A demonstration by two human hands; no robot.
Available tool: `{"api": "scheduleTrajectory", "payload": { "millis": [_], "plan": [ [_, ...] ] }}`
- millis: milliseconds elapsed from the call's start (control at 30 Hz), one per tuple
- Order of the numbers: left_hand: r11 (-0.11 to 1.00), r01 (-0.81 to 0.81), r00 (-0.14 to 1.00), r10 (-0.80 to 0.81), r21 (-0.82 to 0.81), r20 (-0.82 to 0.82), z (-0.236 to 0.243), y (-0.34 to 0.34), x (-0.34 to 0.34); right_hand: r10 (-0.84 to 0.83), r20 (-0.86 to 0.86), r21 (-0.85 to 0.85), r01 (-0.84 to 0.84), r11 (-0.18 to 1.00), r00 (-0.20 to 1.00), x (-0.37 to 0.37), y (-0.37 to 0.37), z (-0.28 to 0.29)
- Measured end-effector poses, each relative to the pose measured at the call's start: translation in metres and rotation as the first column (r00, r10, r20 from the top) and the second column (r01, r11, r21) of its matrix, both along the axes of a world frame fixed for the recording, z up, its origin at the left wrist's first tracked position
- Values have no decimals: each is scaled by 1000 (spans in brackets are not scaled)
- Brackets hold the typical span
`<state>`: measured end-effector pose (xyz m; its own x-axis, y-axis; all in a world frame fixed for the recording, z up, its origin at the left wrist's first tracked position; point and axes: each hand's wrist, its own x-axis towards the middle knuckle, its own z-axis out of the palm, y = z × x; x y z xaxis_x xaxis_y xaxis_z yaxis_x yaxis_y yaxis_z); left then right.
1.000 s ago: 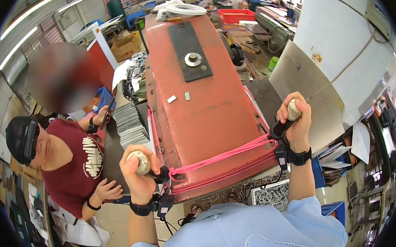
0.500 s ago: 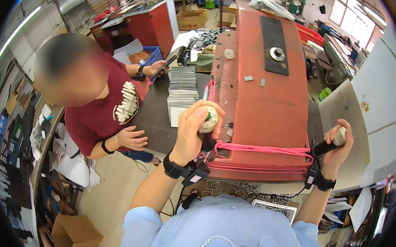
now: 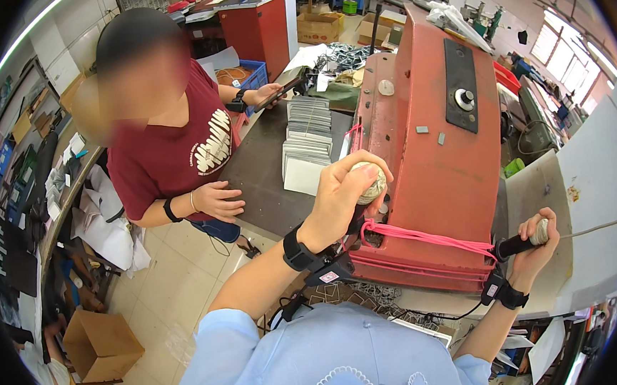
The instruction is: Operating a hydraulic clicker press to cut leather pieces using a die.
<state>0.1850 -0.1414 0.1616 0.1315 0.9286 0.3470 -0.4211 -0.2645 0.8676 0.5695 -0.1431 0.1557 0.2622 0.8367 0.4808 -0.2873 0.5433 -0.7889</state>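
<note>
My left hand (image 3: 338, 201) is closed round a black handle with a pale, tape-wrapped knob (image 3: 374, 185) at the left front corner of a big red machine (image 3: 455, 189); the thumb lies over the knob's top. At the right front corner, my right hand (image 3: 534, 252) wraps a second black handle with a similar wrapped knob (image 3: 539, 232). Pink cord (image 3: 430, 237) is stretched in several strands across the machine's front between the two handles. Left of the machine, a tall stack of thin grey-white sheets (image 3: 308, 146) rests on the dark table (image 3: 262, 196).
A person in a maroon shirt (image 3: 170, 152) stands at the table's left, one hand holding a phone (image 3: 279, 93). A curved pale panel (image 3: 537, 184) borders the machine's right. A cardboard box (image 3: 103, 346) sits at lower left; metal frames (image 3: 376, 295) lie below the machine's front.
The view has shifted, so the machine appears farther right and lower. Both my hands still grip their handles. My left thumb now covers the green spot that showed on the left knob.
</note>
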Motion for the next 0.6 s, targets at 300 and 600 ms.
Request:
{"api": "scheduleTrajectory", "payload": {
  "millis": [300,600],
  "plan": [
    [991,136,989,-136,-8,-50,-5,0,-13,22,50,-48,-20,999,998,-2,-7,4],
    [905,-293,949,237,-307,-207,-97,-96,-95,-697,108,-141,705,695,709,26,-86,-82]
  ]
}}
